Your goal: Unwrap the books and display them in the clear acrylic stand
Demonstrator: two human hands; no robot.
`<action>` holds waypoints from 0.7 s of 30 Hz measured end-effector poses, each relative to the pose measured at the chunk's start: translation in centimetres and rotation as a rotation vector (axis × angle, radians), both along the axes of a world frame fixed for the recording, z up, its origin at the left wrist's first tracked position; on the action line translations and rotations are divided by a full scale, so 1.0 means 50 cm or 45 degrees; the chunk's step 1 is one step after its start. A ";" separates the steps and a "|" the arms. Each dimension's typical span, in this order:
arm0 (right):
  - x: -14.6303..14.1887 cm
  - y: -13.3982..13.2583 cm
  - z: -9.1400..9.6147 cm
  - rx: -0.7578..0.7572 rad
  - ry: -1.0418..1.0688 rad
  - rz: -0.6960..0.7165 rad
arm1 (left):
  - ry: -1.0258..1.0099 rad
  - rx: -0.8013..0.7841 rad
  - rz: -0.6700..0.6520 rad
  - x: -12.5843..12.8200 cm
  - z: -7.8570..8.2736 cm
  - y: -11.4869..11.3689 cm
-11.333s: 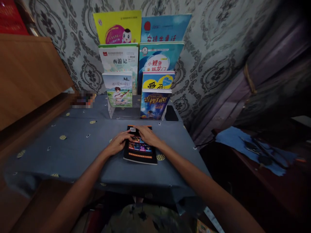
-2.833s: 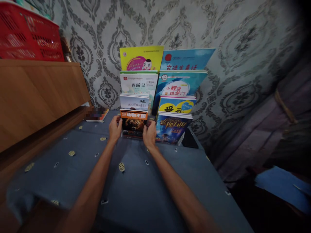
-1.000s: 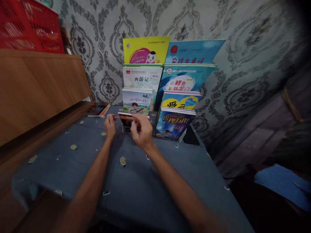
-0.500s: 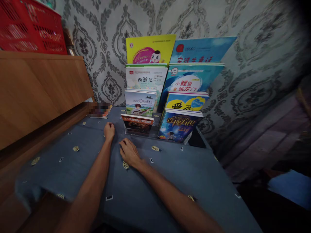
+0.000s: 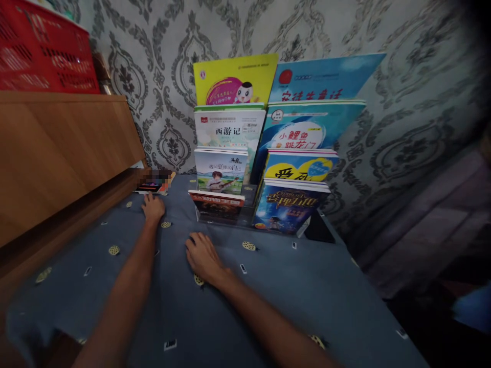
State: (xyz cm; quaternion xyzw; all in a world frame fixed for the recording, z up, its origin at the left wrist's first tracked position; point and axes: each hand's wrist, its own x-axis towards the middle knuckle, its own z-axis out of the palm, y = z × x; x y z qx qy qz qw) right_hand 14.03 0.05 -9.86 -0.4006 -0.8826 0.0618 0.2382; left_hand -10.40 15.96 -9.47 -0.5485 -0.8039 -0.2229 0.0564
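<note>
My left hand (image 5: pixel 153 207) reaches to the near edge of a small stack of books (image 5: pixel 155 182) lying flat at the back left of the table. Its fingers are stretched out and hold nothing; whether the tips touch the stack I cannot tell. Palm down on the blue-grey tablecloth (image 5: pixel 230 312) rests my right hand (image 5: pixel 204 256), fingers apart and empty. Beyond it a clear stand (image 5: pixel 230 221) carries two columns of upright books. A dark animal book (image 5: pixel 217 204) is at its front left, a dark blue book (image 5: pixel 287 207) at its front right.
A wooden cabinet (image 5: pixel 65 158) borders the table on the left, with a red plastic basket (image 5: pixel 49 51) on top. Patterned wallpaper (image 5: pixel 169 97) covers the wall behind. At right hangs a greyish curtain-like cloth (image 5: pixel 402 225). A dark flat piece (image 5: pixel 320 227) lies behind the stand.
My left hand has moved left and forward to the stack of books, its fingers going from curled to stretched. My right hand stays on the cloth. The view has shifted slightly.
</note>
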 end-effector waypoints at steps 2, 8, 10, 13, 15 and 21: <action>0.000 0.001 -0.001 -0.009 -0.027 0.000 | 0.057 -0.033 -0.028 -0.008 0.000 0.010; 0.001 -0.001 0.007 0.014 -0.081 -0.005 | 0.175 -0.174 -0.089 -0.022 0.001 0.032; 0.001 -0.002 0.008 0.013 -0.088 -0.016 | 0.181 -0.175 -0.094 -0.020 0.003 0.033; 0.000 -0.001 0.005 0.019 -0.075 -0.029 | 0.228 -0.139 -0.089 -0.010 0.009 0.023; -0.001 0.001 0.001 0.022 -0.057 -0.032 | 0.301 -0.093 -0.105 -0.002 0.016 0.009; -0.002 0.003 -0.006 -0.022 -0.015 -0.018 | 0.524 0.029 -0.217 0.014 0.036 -0.036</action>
